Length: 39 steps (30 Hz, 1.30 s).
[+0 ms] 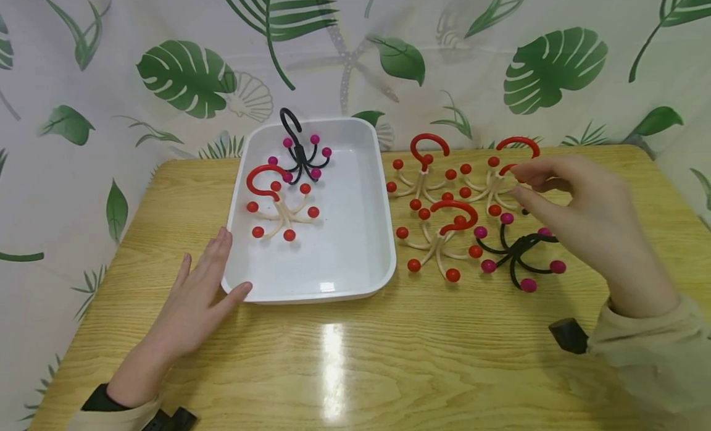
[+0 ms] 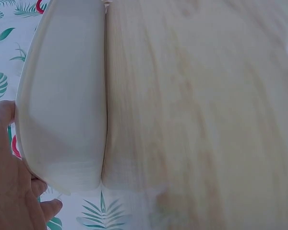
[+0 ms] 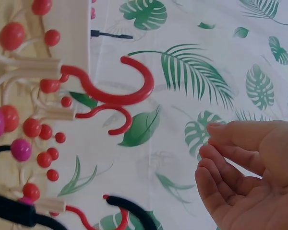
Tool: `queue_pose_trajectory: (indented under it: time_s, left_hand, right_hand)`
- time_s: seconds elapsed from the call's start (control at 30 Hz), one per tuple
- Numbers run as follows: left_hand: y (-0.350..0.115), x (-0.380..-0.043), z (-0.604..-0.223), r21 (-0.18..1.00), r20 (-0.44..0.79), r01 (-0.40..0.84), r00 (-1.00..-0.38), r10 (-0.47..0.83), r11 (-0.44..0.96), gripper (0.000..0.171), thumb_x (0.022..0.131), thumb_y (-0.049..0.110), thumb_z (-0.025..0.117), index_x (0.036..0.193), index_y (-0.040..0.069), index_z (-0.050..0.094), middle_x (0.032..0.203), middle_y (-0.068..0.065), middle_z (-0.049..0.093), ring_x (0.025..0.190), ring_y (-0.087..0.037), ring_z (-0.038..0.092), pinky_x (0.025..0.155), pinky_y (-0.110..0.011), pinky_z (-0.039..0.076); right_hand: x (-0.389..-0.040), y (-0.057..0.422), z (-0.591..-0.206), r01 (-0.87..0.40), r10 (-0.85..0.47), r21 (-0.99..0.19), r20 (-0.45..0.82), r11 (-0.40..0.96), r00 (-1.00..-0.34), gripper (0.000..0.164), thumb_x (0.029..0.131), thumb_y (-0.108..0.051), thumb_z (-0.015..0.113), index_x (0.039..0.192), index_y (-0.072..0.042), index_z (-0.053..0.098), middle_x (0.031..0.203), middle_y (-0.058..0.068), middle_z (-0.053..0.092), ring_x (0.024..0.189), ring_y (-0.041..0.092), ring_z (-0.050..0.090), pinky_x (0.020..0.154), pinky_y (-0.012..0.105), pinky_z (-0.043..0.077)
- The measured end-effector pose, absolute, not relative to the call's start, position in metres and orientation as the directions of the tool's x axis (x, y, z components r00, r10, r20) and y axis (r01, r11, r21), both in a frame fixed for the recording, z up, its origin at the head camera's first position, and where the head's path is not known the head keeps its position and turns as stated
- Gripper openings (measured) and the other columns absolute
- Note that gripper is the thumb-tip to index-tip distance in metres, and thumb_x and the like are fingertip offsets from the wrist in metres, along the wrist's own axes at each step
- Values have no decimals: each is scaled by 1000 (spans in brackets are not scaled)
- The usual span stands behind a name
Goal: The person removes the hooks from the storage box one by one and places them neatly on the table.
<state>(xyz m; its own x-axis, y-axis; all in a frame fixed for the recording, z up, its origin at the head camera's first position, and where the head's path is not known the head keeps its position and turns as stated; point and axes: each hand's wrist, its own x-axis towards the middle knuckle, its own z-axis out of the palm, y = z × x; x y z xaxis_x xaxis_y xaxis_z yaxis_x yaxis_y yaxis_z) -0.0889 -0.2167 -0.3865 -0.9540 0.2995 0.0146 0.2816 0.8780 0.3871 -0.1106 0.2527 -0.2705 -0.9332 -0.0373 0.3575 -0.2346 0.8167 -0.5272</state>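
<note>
A white tray (image 1: 355,292) sits mid-table. It holds a black hook hanger with magenta balls (image 1: 300,153) and a cream hanger with a red hook and red balls (image 1: 280,209). My left hand (image 1: 202,289) lies flat on the table, its straight fingers touching the tray's front left corner; the left wrist view shows the tray wall (image 2: 62,105) beside the left hand (image 2: 9,182). To the right of the tray stand three cream-and-red hangers (image 1: 441,242) and one black hanger (image 1: 516,252). My right hand (image 1: 533,185) hovers over them, fingers loosely curled and holding nothing. In the right wrist view the right hand (image 3: 245,177) is apart from a red hook (image 3: 120,91).
The wooden table (image 1: 355,369) backs onto a leaf-print curtain (image 1: 189,73). The two rear cream hangers (image 1: 422,178) (image 1: 491,184) stand close together near the table's back edge.
</note>
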Motion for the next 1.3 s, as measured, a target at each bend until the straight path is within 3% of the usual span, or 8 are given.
queue_pose_trajectory:
  time_s: [0.1,0.33,0.6,0.9,1.07,1.3]
  left_hand:
    - [-217,-89,-387,386,26,285,-954,299,877,84,96,47,49,154,13,-1,160,-3,2,145,-30,9,112,-56,-4]
    - [-217,-89,-387,387,21,284,-954,299,877,84,96,48,49,154,14,-1,160,-4,2,145,-28,8,112,-57,-3]
    - [-218,-89,-390,387,44,294,-953,301,874,83,96,47,49,154,14,-1,160,-4,3,145,-28,9,112,-58,-2]
    - [-217,-89,-388,382,23,275,-957,288,882,85,95,49,49,154,15,-1,160,-3,2,145,-29,10,112,-57,-1]
    - [-217,-89,-388,387,25,277,-957,290,880,84,95,49,49,154,16,-1,160,-2,2,145,-29,10,112,-57,-2]
    - [-217,-89,-388,397,20,275,-956,292,876,84,96,49,49,154,16,-1,160,-2,2,145,-27,8,112,-56,-3]
  right_hand:
    - [-113,242,-266,-266,-57,-547,368,794,-928,26,86,-18,73,110,-8,69,99,7,64,85,-1,50,70,18,36]
    - [-117,210,-256,-367,-146,-578,392,729,-908,26,87,-13,71,111,-5,67,103,7,65,93,21,59,74,14,40]
    - [-126,173,-252,-473,-230,-607,436,639,-870,24,85,-10,72,108,-3,67,101,5,64,90,15,57,80,18,45]
    - [-150,134,-255,-481,-299,-675,376,560,-877,25,86,-9,72,110,-2,67,104,7,64,91,16,58,83,30,52]
    - [-159,108,-255,-428,-327,-719,287,548,-900,29,87,-12,71,114,-5,64,108,5,62,94,15,56,86,28,50]
    - [-178,73,-263,-445,-362,-742,286,502,-887,30,88,-14,70,117,-7,64,109,2,61,95,12,56,85,22,49]
